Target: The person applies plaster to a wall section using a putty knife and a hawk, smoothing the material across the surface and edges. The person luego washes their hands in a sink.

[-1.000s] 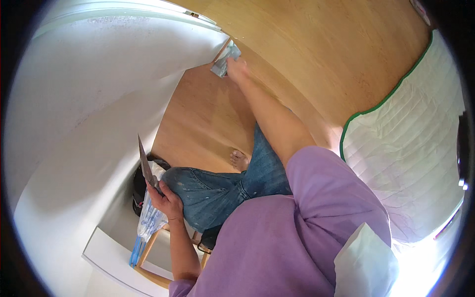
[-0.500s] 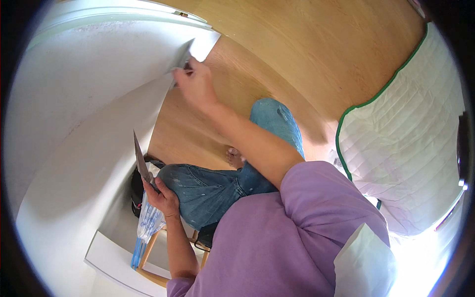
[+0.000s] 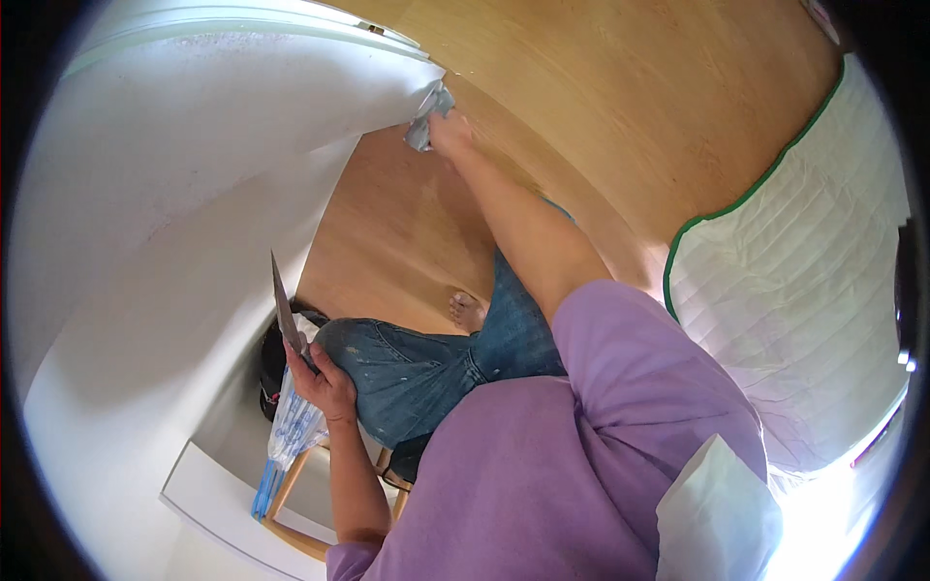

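In my left hand (image 3: pixel 325 384), closed beside my bent knee, is a putty knife (image 3: pixel 282 305) with a thin, pointed-looking grey blade, seen nearly edge-on and tipped upward. My right arm stretches far forward. At its end, my right hand (image 3: pixel 453 134) is closed on a silver-grey scraper (image 3: pixel 426 118), its flat metal face catching the light. The scraper is by the outer end of the white wall (image 3: pixel 174 145), close to its edge; whether it touches cannot be made out. My palm hides the scraper's handle.
Wood flooring (image 3: pixel 630 107) spreads ahead. A white quilted sheet with a green border (image 3: pixel 794 252) lies at the right. Next to my left forearm are a wooden stool (image 3: pixel 291 499), a clear-and-blue plastic bag (image 3: pixel 294 431) and a black bag (image 3: pixel 274 373).
My right hand has moved right and slightly up, away from the wall's face to its end, turning the scraper so its silver face shows. My left hand has hardly moved.
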`<move>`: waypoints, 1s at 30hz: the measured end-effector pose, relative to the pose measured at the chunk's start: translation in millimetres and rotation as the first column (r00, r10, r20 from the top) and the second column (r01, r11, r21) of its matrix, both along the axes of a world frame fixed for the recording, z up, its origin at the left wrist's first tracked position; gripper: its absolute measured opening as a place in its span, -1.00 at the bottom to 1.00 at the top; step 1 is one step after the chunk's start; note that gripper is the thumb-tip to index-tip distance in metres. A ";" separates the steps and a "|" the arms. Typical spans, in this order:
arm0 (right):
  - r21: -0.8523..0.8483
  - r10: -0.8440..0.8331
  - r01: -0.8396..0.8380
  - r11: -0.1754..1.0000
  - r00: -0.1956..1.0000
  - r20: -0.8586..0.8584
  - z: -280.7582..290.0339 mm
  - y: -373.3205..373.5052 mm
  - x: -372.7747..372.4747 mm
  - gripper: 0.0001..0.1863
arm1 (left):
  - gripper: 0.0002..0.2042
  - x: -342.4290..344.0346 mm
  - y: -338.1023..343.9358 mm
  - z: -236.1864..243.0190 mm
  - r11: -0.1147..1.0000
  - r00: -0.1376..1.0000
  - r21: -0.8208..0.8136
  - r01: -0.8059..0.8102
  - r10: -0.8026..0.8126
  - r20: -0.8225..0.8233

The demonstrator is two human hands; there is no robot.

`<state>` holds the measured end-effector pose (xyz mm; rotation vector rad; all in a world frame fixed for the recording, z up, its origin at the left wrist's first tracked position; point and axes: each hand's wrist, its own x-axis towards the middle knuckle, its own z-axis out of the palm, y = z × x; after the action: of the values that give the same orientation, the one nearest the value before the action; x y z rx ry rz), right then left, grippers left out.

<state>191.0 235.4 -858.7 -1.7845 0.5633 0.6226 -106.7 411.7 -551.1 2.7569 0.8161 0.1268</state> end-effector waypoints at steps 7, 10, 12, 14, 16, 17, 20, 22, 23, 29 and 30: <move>0.351 -0.169 0.135 0.927 0.983 0.066 57.8 29.7 -8.0 -0.47 | -0.50 6.7 -5.0 2.2 0.999 0.999 0.022 0.029 -0.030 0.024; 0.467 -0.197 0.071 0.882 0.954 0.226 152.2 32.8 -31.2 -0.67 | -0.56 -13.4 5.8 -1.6 0.997 0.997 -0.010 -0.073 0.073 0.029; 0.385 -0.113 -0.013 0.923 0.947 0.302 185.6 16.1 -50.3 -0.65 | -0.64 -24.0 20.2 -6.8 0.983 0.993 -0.156 -0.092 0.102 0.062; 0.375 0.053 -0.199 0.905 0.930 0.365 235.8 -16.1 -65.8 -0.55 | -0.68 -10.2 6.3 7.2 0.941 0.986 -0.335 -0.056 0.104 0.127; 0.462 0.135 -0.408 0.787 0.845 0.517 267.2 -58.9 -80.0 -0.47 | -0.71 10.3 -4.3 39.1 0.864 0.976 -0.503 -0.002 0.112 0.188; 0.461 0.133 -0.525 0.715 0.750 0.648 269.5 -69.2 -85.0 -0.47 | -0.69 18.7 -7.4 64.9 0.587 0.987 -0.800 -0.123 0.157 -0.037; 0.182 -0.071 -0.705 0.686 0.184 0.980 298.2 -82.1 -80.8 -0.47 | -0.58 4.0 8.2 89.4 0.170 0.943 -0.929 -0.330 0.018 -0.332; -0.193 0.186 -0.912 0.363 -0.133 0.974 329.1 -108.4 -80.5 -0.33 | -0.52 -20.2 22.3 84.9 0.147 0.905 -0.896 -0.420 -0.003 -0.425; -0.199 0.187 -0.910 0.363 -0.138 0.973 329.8 -114.2 -83.0 -0.33 | -0.51 -11.5 15.4 87.3 0.212 0.933 -0.912 -0.351 -0.008 -0.361; -0.185 0.602 -0.911 0.370 0.083 0.794 281.6 -135.0 -93.9 -0.34 | -0.53 2.7 -11.1 93.6 0.103 0.998 -0.995 0.007 0.063 0.013; 0.039 0.613 -0.927 0.372 0.277 0.740 262.4 -135.9 -104.4 -0.36 | -0.58 8.4 -19.9 92.0 0.126 0.961 -0.978 0.165 0.203 0.188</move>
<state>86.6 99.4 -596.3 -1.5341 -1.0502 0.6915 -98.2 391.8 -459.2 1.3126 0.5008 -0.0430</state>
